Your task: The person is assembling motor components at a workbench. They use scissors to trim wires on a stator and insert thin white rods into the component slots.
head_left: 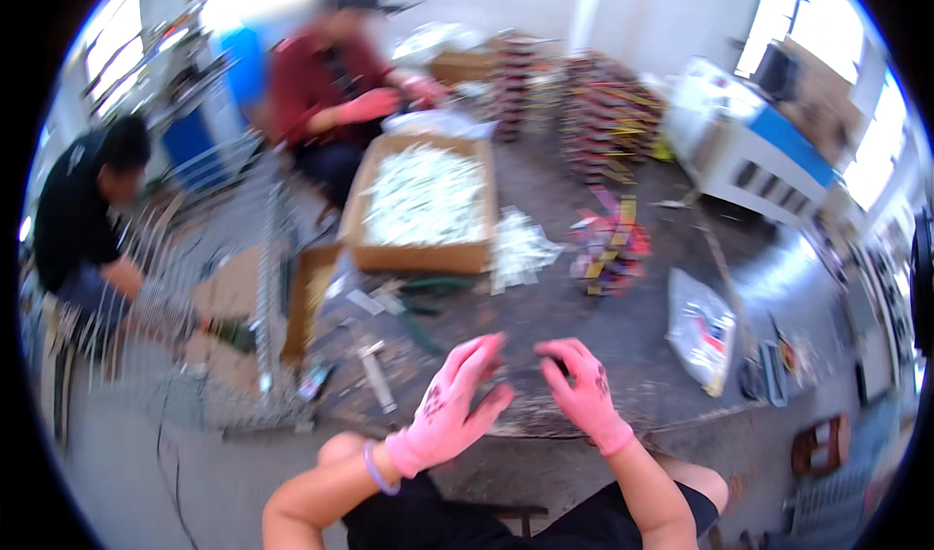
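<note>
Right, both pink-gloved hands sit at lower centre, over the near edge of the dark table (632,355). From my remote seat, the left hand (455,401) looks released: fingers together, thumb spread away, nothing held. On the right hand (584,390), fingers bend loosely, thumb apart, with a dark gap between; I can't make out anything grasped there.

Nearest things: a pale strip (377,379) lies left of the left hand, lower left of centre, with green-handled tools (420,328) just above that hand. A small colourful stack (608,248) stands above the right hand, right of centre. Upper centre, a cardboard box (418,259) holds white pieces (425,195); loose ones (520,248) spill beside it.

Risks, my judgement: a sleeveless forearm or careless reach could knock the small stack, since its layers look uneven. Dragging a glove through the loose pieces could scatter them; thick fingertips might pick up several at once. The tall stacks (611,112) behind could topple if bumped.

Writing: dark print on both glove backs, coloured print on the plastic bag (699,331) at right; all too blurred for me to read.
</note>
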`<state>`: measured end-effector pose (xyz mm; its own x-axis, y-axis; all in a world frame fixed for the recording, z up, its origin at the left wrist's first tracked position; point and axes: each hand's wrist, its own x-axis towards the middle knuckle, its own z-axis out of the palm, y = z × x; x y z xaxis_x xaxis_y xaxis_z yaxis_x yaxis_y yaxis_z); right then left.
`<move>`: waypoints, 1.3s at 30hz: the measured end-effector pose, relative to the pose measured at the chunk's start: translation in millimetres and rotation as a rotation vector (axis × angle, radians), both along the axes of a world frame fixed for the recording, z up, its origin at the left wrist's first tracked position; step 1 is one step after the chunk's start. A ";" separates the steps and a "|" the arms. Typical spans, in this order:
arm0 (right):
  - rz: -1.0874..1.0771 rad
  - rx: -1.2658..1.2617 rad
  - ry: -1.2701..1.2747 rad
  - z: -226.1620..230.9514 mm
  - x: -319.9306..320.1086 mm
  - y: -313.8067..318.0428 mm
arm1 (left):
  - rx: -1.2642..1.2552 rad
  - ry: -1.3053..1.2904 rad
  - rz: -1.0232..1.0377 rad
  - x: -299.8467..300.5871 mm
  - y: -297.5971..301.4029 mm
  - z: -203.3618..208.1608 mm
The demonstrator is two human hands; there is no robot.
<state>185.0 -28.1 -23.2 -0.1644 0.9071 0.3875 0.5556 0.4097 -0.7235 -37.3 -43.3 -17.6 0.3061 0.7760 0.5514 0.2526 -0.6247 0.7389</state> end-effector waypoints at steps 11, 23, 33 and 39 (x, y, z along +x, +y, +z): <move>-0.538 0.074 -0.280 44.7 168.8 142.0 | -0.136 0.013 0.099 58.9 18.7 -107.3; -0.497 -0.062 -0.288 81.4 154.9 148.2 | -0.056 0.014 0.100 56.2 18.5 -102.6; -0.135 -0.163 -0.404 -38.5 73.5 -14.2 | -0.141 -0.380 0.305 62.1 31.3 -112.7; -0.181 0.064 -0.492 -9.3 47.6 -36.8 | -0.218 -0.193 0.191 50.1 -9.0 -76.6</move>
<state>232.6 -64.9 -32.4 -0.1840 0.9150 0.3590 0.8893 0.3105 -0.3358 12.8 -52.3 -94.2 0.0504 0.9150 0.4003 0.1927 -0.4022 0.8950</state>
